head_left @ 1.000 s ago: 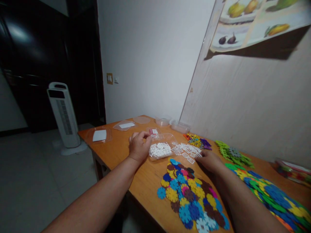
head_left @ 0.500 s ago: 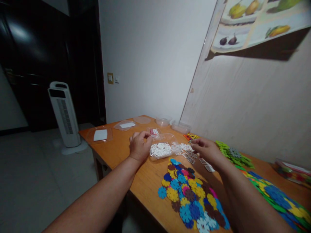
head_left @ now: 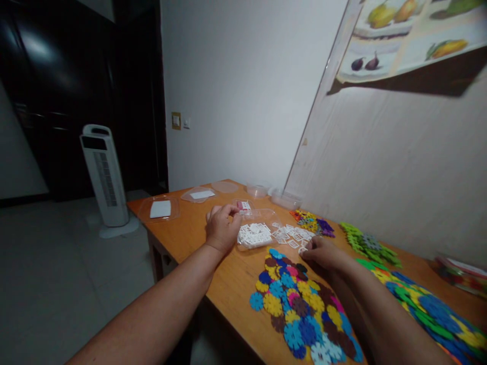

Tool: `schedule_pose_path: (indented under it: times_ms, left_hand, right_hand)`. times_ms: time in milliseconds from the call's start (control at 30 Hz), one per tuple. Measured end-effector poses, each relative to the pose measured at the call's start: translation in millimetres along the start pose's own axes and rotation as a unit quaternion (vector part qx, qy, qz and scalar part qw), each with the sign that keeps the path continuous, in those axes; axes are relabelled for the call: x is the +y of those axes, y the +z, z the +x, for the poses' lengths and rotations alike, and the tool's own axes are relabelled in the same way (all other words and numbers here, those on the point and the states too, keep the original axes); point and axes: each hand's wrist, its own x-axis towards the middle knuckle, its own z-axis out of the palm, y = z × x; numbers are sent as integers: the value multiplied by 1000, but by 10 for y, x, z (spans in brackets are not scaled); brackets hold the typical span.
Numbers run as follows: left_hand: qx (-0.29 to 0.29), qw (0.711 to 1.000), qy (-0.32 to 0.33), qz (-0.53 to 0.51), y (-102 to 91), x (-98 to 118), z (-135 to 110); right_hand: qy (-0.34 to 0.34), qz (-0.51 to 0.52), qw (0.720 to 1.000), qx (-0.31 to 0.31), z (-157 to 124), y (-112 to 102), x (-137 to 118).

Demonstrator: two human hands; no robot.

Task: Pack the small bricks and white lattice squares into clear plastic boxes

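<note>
My left hand (head_left: pixel 221 227) rests curled against the left side of a clear plastic container (head_left: pixel 255 229) that holds white square pieces (head_left: pixel 253 235). More loose white pieces (head_left: pixel 291 235) lie scattered on the wooden table (head_left: pixel 190 235) just right of it. My right hand (head_left: pixel 321 253) is down on the table at the near edge of those loose pieces, fingers bent and pinching among them; what it holds is too small to see. A pile of multicoloured snowflake discs (head_left: pixel 300 306) lies in front of both hands.
Clear lids (head_left: pixel 160 208) and small tubs (head_left: pixel 255 190) sit at the table's far end. Green discs (head_left: pixel 367 244), a small mixed heap (head_left: pixel 312 222) and a long band of coloured discs (head_left: pixel 429 306) line the wall side. A white tower fan (head_left: pixel 103 177) stands on the floor.
My right hand rose off the table toward the container, white pieces dropping under it, then came back down to the loose white pieces. The left hand stayed on the container.
</note>
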Motion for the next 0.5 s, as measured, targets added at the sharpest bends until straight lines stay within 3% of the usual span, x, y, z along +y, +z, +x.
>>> schedule_pose_path:
  times_ms: [133, 233, 300, 367, 500]
  left_hand:
    - [1, 1000, 4, 2, 14, -11, -5]
    - [1, 1000, 9, -1, 19, -18, -9]
    - [3, 1000, 8, -3, 14, -15, -10]
    - [1, 1000, 5, 0, 6, -8, -11]
    - [-9, 1000, 1, 5, -12, 9, -10]
  right_hand:
    - [-20, 163, 986, -2, -93, -43, -226]
    - [-74, 341, 937, -16, -242, -171, -552]
    - [-85, 381, 921, 4, -305, -281, -691]
    - [-86, 334, 938, 31, -299, -381, -679]
    - [-13, 77, 997, 18, -148, -512, -289]
